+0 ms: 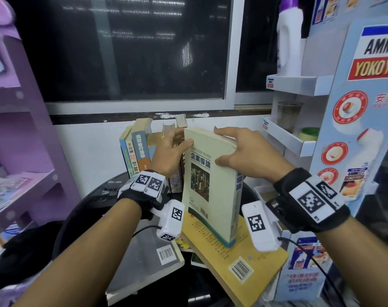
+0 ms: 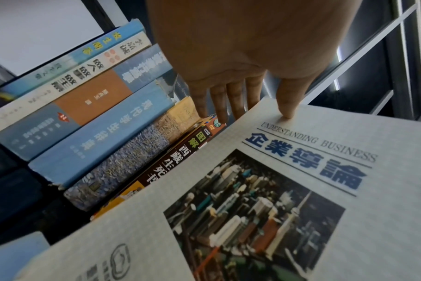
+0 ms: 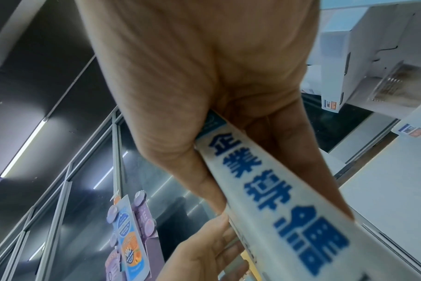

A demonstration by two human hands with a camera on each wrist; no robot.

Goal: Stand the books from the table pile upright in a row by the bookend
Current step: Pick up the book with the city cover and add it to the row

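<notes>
A cream book [image 1: 210,185] titled "Understanding Business" is held upright and slightly tilted, its lower end over a yellow book [image 1: 239,262] lying flat. My left hand [image 1: 173,149] pinches its upper left edge: the thumb [image 2: 286,106] lies on the cover and the fingers reach behind it, beside the row. My right hand [image 1: 239,151] grips the top of the spine [image 3: 276,199]. Just left stands a row of upright books [image 1: 137,151], spines outward [image 2: 96,123]. A grey book [image 1: 148,262] also lies flat. The bookend is hidden.
The black round table [image 1: 82,218] carries the books. A white display shelf [image 1: 288,138] with a cup [image 1: 289,116] and a tape roll [image 1: 308,134] stands close on the right. A purple shelf unit [image 1: 22,151] is at the left, with a dark window behind.
</notes>
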